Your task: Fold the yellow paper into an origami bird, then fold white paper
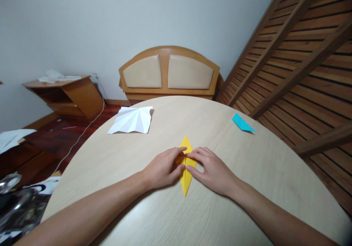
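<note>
A yellow paper (186, 183), folded into a long diamond with a crease down its middle, lies on the round table (154, 216) in front of me. My left hand (164, 167) holds its left side, with the thumb near the centre crease and the index finger stretched over the upper part. From the right, my right hand (213, 168) grips it too, its thumb at the crease and its bent fingers just above. Both pairs of fingertips almost meet at the diamond's middle and cover part of it.
On the table's far left lies a creased white sheet (131, 120); at far right, a folded turquoise paper (243, 123). Behind stands a padded headboard (165, 70). A slatted wooden panel (297, 70) rises at right, a low cabinet (79, 99) at left.
</note>
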`<control>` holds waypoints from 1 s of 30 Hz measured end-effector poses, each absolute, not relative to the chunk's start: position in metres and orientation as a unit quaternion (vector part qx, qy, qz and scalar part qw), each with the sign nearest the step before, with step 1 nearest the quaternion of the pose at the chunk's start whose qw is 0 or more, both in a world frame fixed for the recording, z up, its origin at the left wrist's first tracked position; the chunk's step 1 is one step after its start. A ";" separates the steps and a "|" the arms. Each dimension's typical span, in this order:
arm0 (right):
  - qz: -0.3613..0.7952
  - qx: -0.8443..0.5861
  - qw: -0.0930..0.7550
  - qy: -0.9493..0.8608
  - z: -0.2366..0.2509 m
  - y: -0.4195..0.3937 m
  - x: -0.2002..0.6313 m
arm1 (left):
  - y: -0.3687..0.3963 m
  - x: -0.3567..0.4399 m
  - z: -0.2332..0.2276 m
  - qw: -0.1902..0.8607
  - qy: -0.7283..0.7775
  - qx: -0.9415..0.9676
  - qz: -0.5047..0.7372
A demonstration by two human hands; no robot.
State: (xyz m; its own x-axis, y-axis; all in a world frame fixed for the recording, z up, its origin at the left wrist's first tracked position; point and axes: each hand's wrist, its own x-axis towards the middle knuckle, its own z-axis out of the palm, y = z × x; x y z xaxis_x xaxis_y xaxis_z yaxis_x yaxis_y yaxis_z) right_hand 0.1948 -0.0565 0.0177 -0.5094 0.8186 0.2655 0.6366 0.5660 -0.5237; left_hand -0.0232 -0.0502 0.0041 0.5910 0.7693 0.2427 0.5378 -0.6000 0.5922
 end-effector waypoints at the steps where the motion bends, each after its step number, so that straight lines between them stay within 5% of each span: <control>1: 0.181 -0.431 0.248 -0.849 0.017 -0.057 0.194 | -0.050 -0.023 0.004 0.241 0.383 0.857 0.248; 30: 0.204 -0.406 0.193 -0.870 0.031 -0.059 0.210 | -0.046 -0.035 0.008 0.293 0.361 0.846 0.260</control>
State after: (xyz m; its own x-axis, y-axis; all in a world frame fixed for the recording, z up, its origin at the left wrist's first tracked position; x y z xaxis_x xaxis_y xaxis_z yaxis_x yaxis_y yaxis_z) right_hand 0.2096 -0.0591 0.0311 -0.5963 0.7847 0.1695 0.6270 0.5871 -0.5121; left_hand -0.0348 -0.0464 0.0083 0.6036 0.7638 0.2287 0.4583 -0.5671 0.6844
